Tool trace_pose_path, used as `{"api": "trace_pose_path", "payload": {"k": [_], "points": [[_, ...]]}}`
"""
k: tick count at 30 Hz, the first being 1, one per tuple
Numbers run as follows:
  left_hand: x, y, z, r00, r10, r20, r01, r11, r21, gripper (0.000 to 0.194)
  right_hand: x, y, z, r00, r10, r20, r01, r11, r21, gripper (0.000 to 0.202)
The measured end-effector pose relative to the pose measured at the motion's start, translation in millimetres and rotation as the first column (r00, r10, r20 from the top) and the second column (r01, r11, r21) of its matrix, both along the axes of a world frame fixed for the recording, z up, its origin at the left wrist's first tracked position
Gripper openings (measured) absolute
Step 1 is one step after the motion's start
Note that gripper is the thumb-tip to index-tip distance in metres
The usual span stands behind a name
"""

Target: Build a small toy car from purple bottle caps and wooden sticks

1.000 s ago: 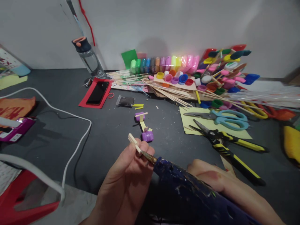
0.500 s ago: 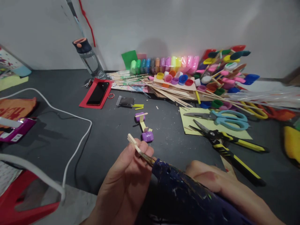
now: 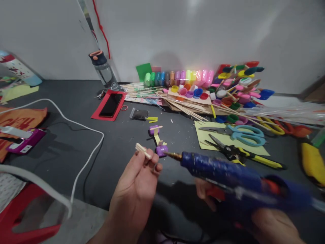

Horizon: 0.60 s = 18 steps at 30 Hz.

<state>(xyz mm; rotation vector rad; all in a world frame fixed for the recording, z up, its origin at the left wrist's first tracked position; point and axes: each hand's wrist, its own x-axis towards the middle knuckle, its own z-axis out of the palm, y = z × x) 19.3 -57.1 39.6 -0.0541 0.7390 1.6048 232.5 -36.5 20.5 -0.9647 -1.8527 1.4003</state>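
Observation:
Between the thumb and fingers of my left hand (image 3: 138, 186) is a small bundle of short wooden sticks (image 3: 142, 150), held palm up over the table. My right hand (image 3: 273, 220) grips a dark blue hot glue gun (image 3: 220, 169) with an orange-red trigger; the gun hides part of the hand. Its metal nozzle points left, apart from the sticks. Just beyond my left fingers lies a little construction of purple clay pieces (image 3: 161, 150) joined by a pale yellow strip (image 3: 156, 137), with a short stick across its far end.
At the right, blue-handled scissors (image 3: 246, 135) and yellow-black pliers (image 3: 233, 150) lie on yellow paper (image 3: 200, 144). Wooden sticks (image 3: 188, 110), clay tubs (image 3: 182, 91) and coloured clay packs (image 3: 177, 78) line the back. A phone (image 3: 111, 105), water bottle (image 3: 104, 71) and white cable (image 3: 87, 127) are leftward.
The glue gun has swung up and to the right, and its nozzle has come away from the sticks. My left hand still holds the sticks. The view has shifted slightly.

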Motion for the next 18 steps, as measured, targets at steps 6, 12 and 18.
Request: {"api": "trace_pose_path", "payload": {"k": [6,12,18], "points": [[-35,-23,-2.3,0.857,0.261,-0.445,-0.232,0.965,0.118,0.018,-54,13,19.6,0.910,-0.205,-0.360,-0.015,0.852,-0.523,0.045],[-63,-44,-1.7,0.824,0.244,-0.511,-0.202,0.970,0.137,0.020,-129,22,28.1,0.898,-0.221,-0.380,-0.152,0.655,-0.740,0.038],[-71,-52,1.5,0.773,0.288,-0.565,-0.275,0.955,0.110,0.027,-208,55,19.1,0.933,-0.245,-0.263,-0.051,0.633,-0.772,0.041]]}}
